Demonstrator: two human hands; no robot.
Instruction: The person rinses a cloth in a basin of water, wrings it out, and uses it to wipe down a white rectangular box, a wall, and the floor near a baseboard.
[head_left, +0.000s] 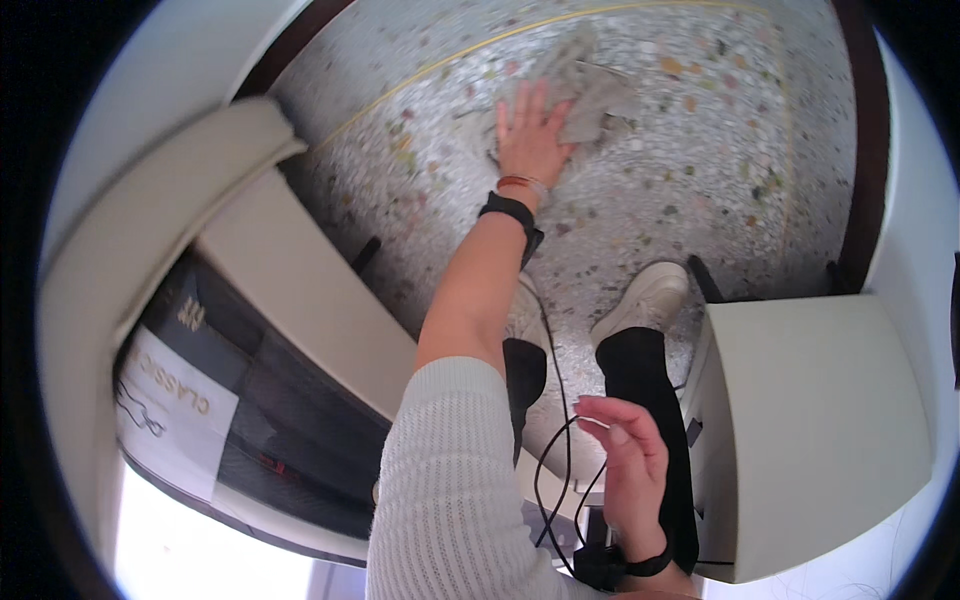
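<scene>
My left hand (531, 142) reaches forward and lies flat on the speckled floor (675, 187), fingers spread. It presses on a crumpled grey-beige cloth (596, 94), which lies under and to the right of the fingers; its lower layers are hidden by the hand. Lower right, my right hand (634, 465) hovers above my right leg with its fingers loosely bent. A thin black cable (564, 375) loops beside its fingertips; whether the fingers touch it cannot be made out. Near that wrist is a small black device (598, 564) with the cable running by it.
To the left stands a beige padded seat or case (292, 285) with a dark, see-through-looking panel (300, 405) and a printed sheet (184, 412). On the right is a pale cabinet (817, 427). My white shoes (645, 296) stand between them. Dark skirting (870, 150) edges the floor.
</scene>
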